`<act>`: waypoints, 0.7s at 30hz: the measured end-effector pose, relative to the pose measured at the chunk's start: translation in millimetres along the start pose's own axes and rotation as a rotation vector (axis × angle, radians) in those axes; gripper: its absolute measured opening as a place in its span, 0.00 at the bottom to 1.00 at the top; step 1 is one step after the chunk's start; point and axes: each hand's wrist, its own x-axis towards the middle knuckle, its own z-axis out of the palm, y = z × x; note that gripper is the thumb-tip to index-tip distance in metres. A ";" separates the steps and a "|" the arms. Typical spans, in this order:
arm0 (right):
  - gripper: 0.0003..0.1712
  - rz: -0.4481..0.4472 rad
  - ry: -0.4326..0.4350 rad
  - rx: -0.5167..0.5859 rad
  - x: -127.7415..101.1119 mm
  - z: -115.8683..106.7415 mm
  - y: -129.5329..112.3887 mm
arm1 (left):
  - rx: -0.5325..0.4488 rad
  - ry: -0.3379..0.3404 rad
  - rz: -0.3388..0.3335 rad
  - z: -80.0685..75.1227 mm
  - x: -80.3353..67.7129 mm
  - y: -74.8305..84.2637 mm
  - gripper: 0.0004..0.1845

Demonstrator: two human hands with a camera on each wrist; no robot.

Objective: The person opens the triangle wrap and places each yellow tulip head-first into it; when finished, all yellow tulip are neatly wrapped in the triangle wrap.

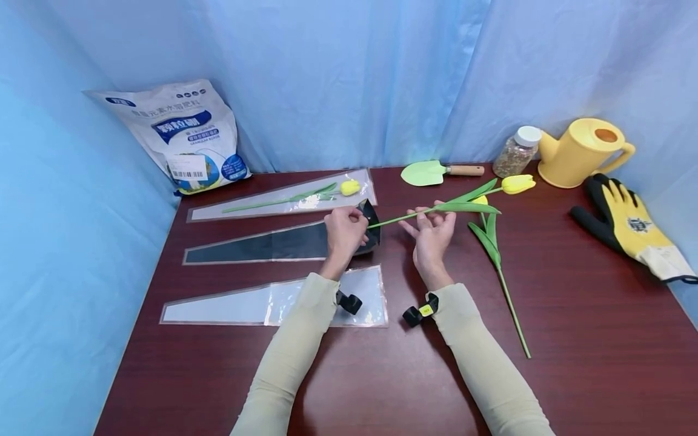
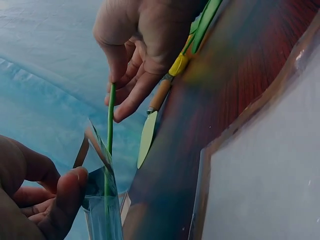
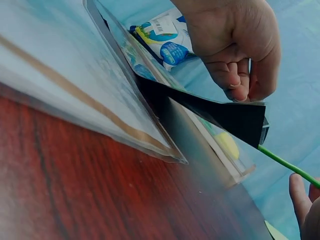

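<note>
My left hand pinches the open wide end of a black flower sleeve that lies flat on the table, and lifts its mouth. My right hand holds the green stem of a yellow tulip near its leaves. The stem's cut end sits at the sleeve's mouth. In the left wrist view the stem points down into the sleeve mouth, with my thumb on the edge. The right wrist view shows the raised black sleeve and the stem reaching it.
A clear sleeve holding a tulip lies behind, an empty clear sleeve in front. A second tulip lies at the right. At the back stand a fertilizer bag, trowel, jar, watering can and gloves.
</note>
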 end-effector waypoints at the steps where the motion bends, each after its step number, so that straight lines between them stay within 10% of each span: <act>1: 0.25 0.008 -0.005 0.004 -0.2 0.3 0.0 | -0.002 0.003 0.000 -0.8 0.2 0.1 0.10; 10: 0.06 0.011 -0.025 -0.017 1.3 -1.6 0.1 | -0.013 -0.013 0.035 -1.9 -0.1 0.7 0.10; 17: 0.26 0.009 -0.039 -0.074 -2.8 0.4 -1.7 | -0.022 -0.020 0.043 -0.3 -2.1 2.5 0.10; 21: 0.19 0.009 -0.015 -0.088 -1.5 -1.7 -5.1 | -0.014 -0.015 0.035 0.2 -2.0 2.1 0.10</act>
